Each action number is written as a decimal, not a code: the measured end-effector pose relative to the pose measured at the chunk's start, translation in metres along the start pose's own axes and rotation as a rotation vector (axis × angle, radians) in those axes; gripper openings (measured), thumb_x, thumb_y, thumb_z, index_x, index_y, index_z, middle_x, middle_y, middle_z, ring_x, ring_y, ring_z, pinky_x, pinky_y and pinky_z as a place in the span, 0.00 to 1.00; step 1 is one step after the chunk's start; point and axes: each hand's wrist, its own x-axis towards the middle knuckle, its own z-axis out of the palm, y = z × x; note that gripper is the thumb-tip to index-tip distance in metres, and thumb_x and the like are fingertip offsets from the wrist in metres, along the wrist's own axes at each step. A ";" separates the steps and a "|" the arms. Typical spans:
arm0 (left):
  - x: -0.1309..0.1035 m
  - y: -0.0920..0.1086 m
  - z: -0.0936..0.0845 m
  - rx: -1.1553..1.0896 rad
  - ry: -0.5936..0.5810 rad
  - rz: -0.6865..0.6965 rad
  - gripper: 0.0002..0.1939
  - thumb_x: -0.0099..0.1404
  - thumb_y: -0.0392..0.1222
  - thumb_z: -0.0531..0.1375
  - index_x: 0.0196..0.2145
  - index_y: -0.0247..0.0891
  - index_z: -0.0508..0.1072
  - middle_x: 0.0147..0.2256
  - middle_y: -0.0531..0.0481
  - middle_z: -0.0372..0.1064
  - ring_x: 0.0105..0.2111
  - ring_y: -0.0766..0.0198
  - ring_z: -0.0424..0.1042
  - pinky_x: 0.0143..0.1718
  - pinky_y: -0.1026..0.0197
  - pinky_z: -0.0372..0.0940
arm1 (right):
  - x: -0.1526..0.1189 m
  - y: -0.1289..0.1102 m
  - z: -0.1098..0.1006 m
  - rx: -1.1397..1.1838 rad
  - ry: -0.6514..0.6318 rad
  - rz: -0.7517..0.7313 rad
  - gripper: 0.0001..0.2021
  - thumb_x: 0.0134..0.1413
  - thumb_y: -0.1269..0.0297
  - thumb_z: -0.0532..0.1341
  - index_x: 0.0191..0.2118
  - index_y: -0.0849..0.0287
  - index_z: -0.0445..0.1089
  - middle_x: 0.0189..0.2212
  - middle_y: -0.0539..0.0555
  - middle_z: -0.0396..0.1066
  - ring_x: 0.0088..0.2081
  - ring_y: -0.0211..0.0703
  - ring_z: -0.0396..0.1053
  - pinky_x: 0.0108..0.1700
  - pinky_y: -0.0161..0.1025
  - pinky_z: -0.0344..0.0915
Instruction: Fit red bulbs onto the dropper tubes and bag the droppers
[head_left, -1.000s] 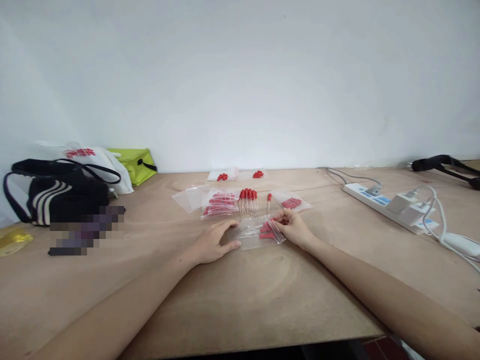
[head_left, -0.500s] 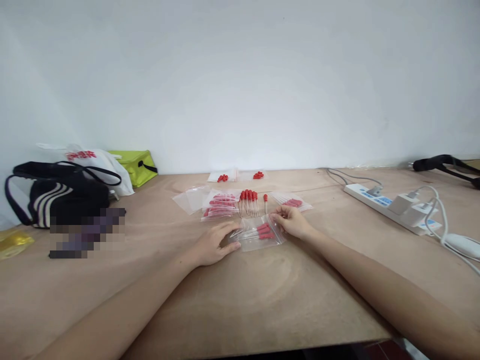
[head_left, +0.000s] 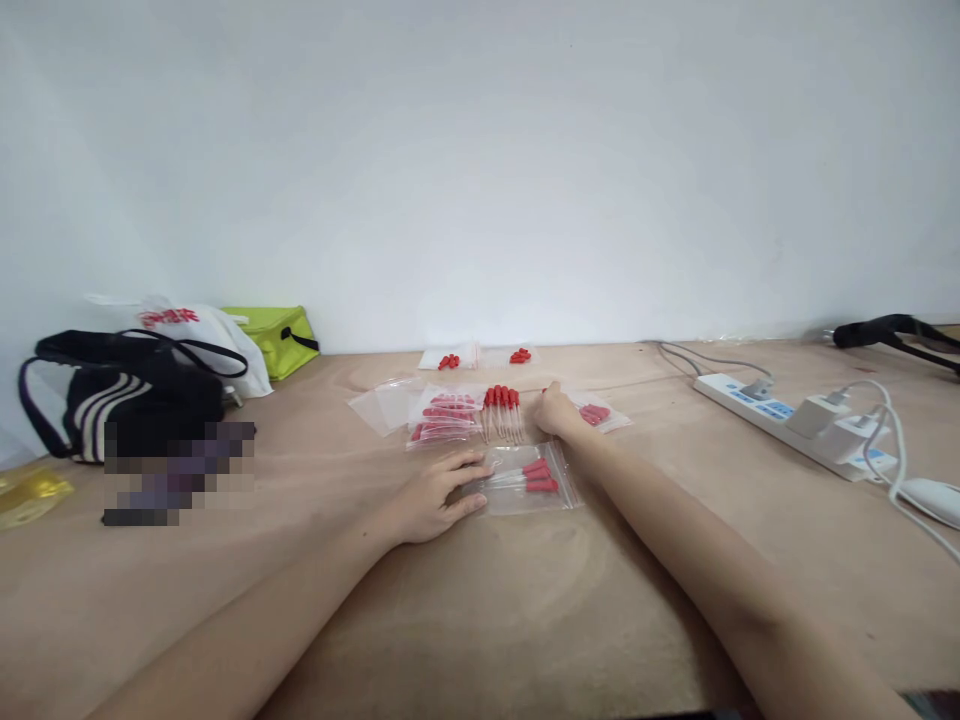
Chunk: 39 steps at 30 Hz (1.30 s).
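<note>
A clear zip bag (head_left: 517,500) lies in front of me with several red-bulbed droppers (head_left: 538,475) inside. My left hand (head_left: 439,498) rests on its left end, thumb and fingers apart. My right hand (head_left: 553,411) is beyond the bag, its fingers curled in where a single dropper stood; a bit of red shows by the fingertips and the rest is hidden. Left of this hand, a row of loose droppers (head_left: 502,412) lies side by side. Filled bags (head_left: 448,415) are stacked farther left, and another filled bag (head_left: 596,413) lies to the right.
Flat bags (head_left: 381,405) lie left of the stack. Two bags with loose red bulbs (head_left: 448,362) (head_left: 520,356) lie by the wall. A power strip (head_left: 780,420) with plugs and cables is on the right. A black bag (head_left: 142,400) and a green bag (head_left: 277,340) stand left.
My right hand has let go of the zip bag's right end and moved forward to the single dropper, covering it. My left hand stays on the bag.
</note>
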 end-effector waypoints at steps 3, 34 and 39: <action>0.000 0.000 0.000 -0.001 -0.001 -0.007 0.20 0.61 0.47 0.52 0.51 0.43 0.64 0.55 0.46 0.54 0.54 0.56 0.55 0.54 0.52 0.52 | -0.005 0.011 -0.015 0.116 0.089 -0.057 0.30 0.44 0.71 0.53 0.55 0.70 0.46 0.32 0.63 0.69 0.34 0.50 0.68 0.36 0.42 0.62; 0.000 -0.004 0.003 0.009 0.015 0.003 0.23 0.62 0.50 0.50 0.54 0.43 0.58 0.56 0.48 0.53 0.55 0.58 0.54 0.54 0.54 0.51 | -0.090 0.037 -0.027 0.908 -0.032 0.016 0.16 0.38 0.53 0.61 0.32 0.57 0.61 0.22 0.49 0.66 0.23 0.37 0.66 0.28 0.39 0.67; 0.000 -0.004 0.003 0.022 0.024 -0.006 0.24 0.62 0.50 0.51 0.55 0.43 0.56 0.56 0.49 0.53 0.55 0.58 0.53 0.55 0.53 0.50 | -0.092 0.035 -0.024 0.839 -0.129 0.001 0.18 0.34 0.52 0.64 0.29 0.57 0.60 0.19 0.45 0.63 0.14 0.31 0.57 0.14 0.31 0.55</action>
